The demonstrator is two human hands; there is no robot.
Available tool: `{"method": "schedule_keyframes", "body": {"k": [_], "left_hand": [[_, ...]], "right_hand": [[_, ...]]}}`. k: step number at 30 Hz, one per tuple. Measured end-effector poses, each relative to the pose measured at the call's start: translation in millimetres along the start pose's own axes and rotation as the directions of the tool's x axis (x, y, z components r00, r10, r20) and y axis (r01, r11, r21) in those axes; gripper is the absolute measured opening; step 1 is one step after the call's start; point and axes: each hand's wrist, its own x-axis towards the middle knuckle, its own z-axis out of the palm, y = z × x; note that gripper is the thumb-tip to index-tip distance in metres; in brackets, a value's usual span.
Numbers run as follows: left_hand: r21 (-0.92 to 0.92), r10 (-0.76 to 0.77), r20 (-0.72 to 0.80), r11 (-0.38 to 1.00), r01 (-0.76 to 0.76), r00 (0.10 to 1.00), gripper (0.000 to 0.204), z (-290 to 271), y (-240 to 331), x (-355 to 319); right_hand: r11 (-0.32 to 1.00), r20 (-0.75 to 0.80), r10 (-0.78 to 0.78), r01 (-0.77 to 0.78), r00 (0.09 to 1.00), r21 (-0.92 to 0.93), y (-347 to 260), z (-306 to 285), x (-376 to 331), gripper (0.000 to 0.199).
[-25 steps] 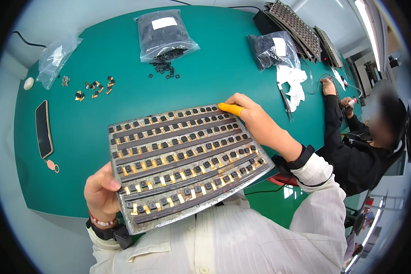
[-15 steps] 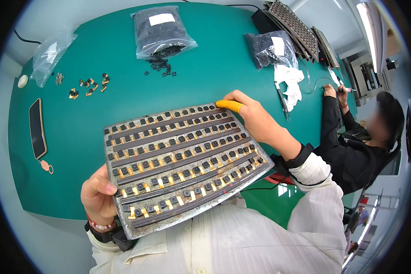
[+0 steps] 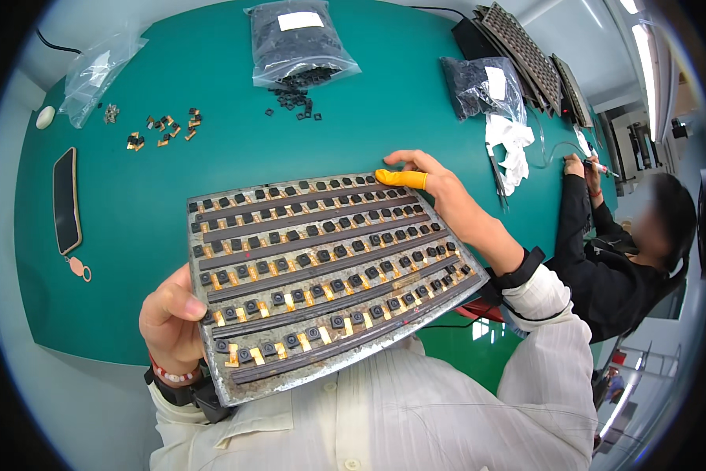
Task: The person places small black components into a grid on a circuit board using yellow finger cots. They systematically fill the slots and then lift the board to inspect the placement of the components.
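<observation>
Both hands hold up a grey metal tray (image 3: 341,353) in front of my body, tilted toward me. Rows of small black square parts with gold flexible tails, which look like camera modules (image 3: 323,256), sit on it between dark strips. My left hand (image 3: 171,318) grips the left edge, with the thumb on top and the other fingers mostly hidden beneath. At the far right corner, my right hand (image 3: 447,196) is closed on the edge; a yellow finger cot (image 3: 401,179) covers one finger that lies along the corner.
On the green table (image 3: 204,157) lie a phone (image 3: 66,200), loose gold-tailed modules (image 3: 164,124) and a bag of black parts (image 3: 298,43) spilling some out. Tweezers (image 3: 497,179) rest by white tissue (image 3: 511,149). Another bag (image 3: 482,86) and stacked trays (image 3: 518,55) stand far right, near a seated co-worker (image 3: 612,259).
The tray has shifted slightly to the right within the view, still in both hands. Table objects appear a little higher and farther right, as the view itself has moved.
</observation>
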Motion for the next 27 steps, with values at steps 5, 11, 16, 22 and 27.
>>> {"method": "schedule_keyframes", "body": {"k": [5, 11, 16, 22, 27], "left_hand": [[0.032, 0.034, -0.013, 0.999, -0.033, 0.999, 0.073, 4, -4, 2], [0.075, 0.041, -0.115, 0.997, -0.033, 0.993, 0.07, 12, -9, -1], [0.09, -0.01, -0.059, 0.996, 0.015, 0.998, 0.067, 15, -10, -1], [0.179, -0.074, -0.045, 0.981, 0.081, 0.996, 0.064, 24, -13, -1], [0.064, -0.08, 0.039, 0.995, 0.078, 0.996, 0.062, 23, -16, -1]], "right_hand": [[0.995, 0.039, -0.025, 0.028, 0.999, -0.092, -3, -5, 1, 0.043], [0.984, 0.064, -0.061, 0.071, 0.996, -0.163, -25, -11, 3, 0.065], [1.0, -0.007, 0.027, -0.027, 1.0, -0.016, -6, -2, -1, 0.067], [0.999, -0.041, -0.007, 0.006, 0.999, -0.041, -3, 4, -4, 0.061], [0.999, -0.052, 0.042, -0.043, 0.998, -0.026, 2, 4, -4, 0.058]]}}
